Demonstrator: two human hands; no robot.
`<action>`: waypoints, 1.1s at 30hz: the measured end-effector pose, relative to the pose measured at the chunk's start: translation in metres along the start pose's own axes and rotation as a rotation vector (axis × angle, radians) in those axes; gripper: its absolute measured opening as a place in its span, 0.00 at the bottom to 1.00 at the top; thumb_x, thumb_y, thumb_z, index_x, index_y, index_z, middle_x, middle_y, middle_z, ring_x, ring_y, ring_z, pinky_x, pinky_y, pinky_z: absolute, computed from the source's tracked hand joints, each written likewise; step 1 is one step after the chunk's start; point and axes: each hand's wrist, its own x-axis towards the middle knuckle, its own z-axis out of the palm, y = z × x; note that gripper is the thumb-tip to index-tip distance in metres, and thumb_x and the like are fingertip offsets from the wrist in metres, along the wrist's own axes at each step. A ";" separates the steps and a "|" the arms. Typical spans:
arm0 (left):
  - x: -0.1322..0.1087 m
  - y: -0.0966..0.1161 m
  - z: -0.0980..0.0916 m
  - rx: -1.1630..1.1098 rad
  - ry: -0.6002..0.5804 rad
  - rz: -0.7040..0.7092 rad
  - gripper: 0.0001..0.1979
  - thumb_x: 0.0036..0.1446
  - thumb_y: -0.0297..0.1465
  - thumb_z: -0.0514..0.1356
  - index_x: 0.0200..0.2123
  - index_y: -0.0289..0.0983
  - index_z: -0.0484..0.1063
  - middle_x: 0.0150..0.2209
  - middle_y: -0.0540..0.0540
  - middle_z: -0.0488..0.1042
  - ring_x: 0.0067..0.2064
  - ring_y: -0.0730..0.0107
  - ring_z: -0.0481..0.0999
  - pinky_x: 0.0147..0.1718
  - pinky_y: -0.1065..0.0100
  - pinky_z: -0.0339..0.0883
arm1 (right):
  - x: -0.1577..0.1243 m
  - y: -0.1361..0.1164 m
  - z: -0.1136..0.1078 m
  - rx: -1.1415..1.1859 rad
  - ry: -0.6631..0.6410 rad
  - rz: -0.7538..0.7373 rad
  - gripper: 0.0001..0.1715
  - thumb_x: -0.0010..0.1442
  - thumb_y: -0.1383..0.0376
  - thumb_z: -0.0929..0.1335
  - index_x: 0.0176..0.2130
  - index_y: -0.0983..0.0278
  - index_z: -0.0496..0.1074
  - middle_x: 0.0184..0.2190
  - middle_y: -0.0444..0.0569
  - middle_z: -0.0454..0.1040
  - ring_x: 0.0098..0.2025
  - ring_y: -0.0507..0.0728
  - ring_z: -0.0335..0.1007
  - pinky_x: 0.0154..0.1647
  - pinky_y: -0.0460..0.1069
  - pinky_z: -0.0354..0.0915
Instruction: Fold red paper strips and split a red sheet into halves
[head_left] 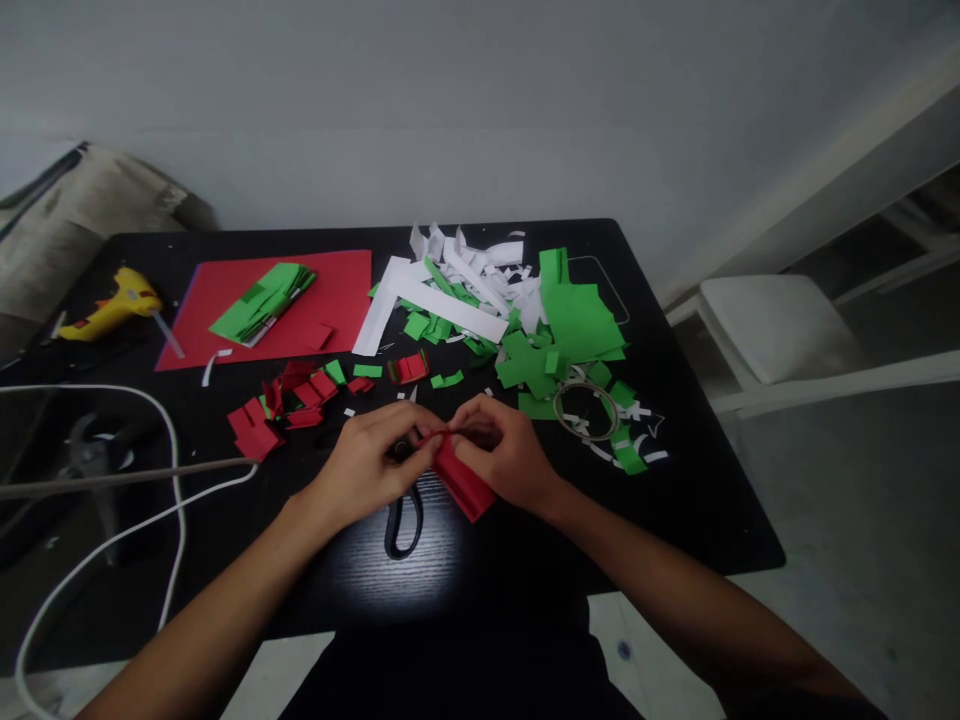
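Both my hands meet over the near middle of the black table (675, 500), pinching a folded piece of red paper (463, 485). My left hand (375, 460) grips its upper left edge with closed fingers. My right hand (502, 455) holds the top right of the paper, fingers curled round it. Black-handled scissors (403, 520) lie on the table just under my left hand. Small folded red pieces (281, 405) lie in a heap to the left.
A red sheet (330, 290) with green strips (262, 300) lies at the back left, next to a yellow glue gun (112, 305). White and green scraps (510, 310) and a tape ring (586, 408) lie to the right. A white cable (176, 470) loops at left. A white chair (772, 325) stands right.
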 end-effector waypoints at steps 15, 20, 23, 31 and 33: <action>-0.001 -0.001 0.000 -0.014 0.015 -0.055 0.09 0.61 0.23 0.59 0.42 0.35 0.78 0.34 0.48 0.80 0.33 0.73 0.80 0.34 0.73 0.72 | 0.001 0.000 0.001 -0.048 0.104 -0.051 0.05 0.56 0.64 0.73 0.32 0.62 0.75 0.41 0.52 0.83 0.37 0.56 0.83 0.35 0.47 0.75; -0.001 -0.003 0.000 -0.009 0.017 -0.025 0.09 0.62 0.23 0.58 0.41 0.36 0.79 0.33 0.48 0.80 0.33 0.72 0.79 0.34 0.72 0.71 | 0.001 -0.001 -0.001 -0.077 0.103 -0.050 0.04 0.56 0.64 0.73 0.32 0.62 0.76 0.32 0.49 0.82 0.34 0.56 0.81 0.35 0.48 0.75; -0.001 -0.003 -0.001 -0.009 0.008 -0.026 0.09 0.63 0.23 0.58 0.40 0.35 0.79 0.33 0.47 0.80 0.33 0.71 0.78 0.33 0.71 0.71 | 0.001 0.000 -0.001 -0.078 0.113 -0.034 0.04 0.56 0.64 0.73 0.31 0.62 0.75 0.30 0.49 0.82 0.33 0.56 0.81 0.34 0.49 0.74; 0.002 0.000 -0.002 -0.031 -0.014 -0.053 0.09 0.64 0.26 0.56 0.39 0.36 0.78 0.35 0.45 0.81 0.36 0.68 0.80 0.36 0.69 0.72 | 0.001 -0.001 0.000 -0.099 0.107 0.006 0.06 0.56 0.62 0.73 0.30 0.62 0.74 0.30 0.49 0.82 0.32 0.57 0.81 0.34 0.50 0.74; 0.002 0.001 0.000 -0.043 -0.011 -0.094 0.08 0.65 0.28 0.57 0.39 0.36 0.78 0.34 0.46 0.81 0.34 0.69 0.80 0.35 0.70 0.71 | 0.001 0.000 0.000 -0.106 0.100 0.004 0.06 0.56 0.62 0.73 0.31 0.62 0.74 0.30 0.48 0.82 0.32 0.57 0.80 0.34 0.49 0.74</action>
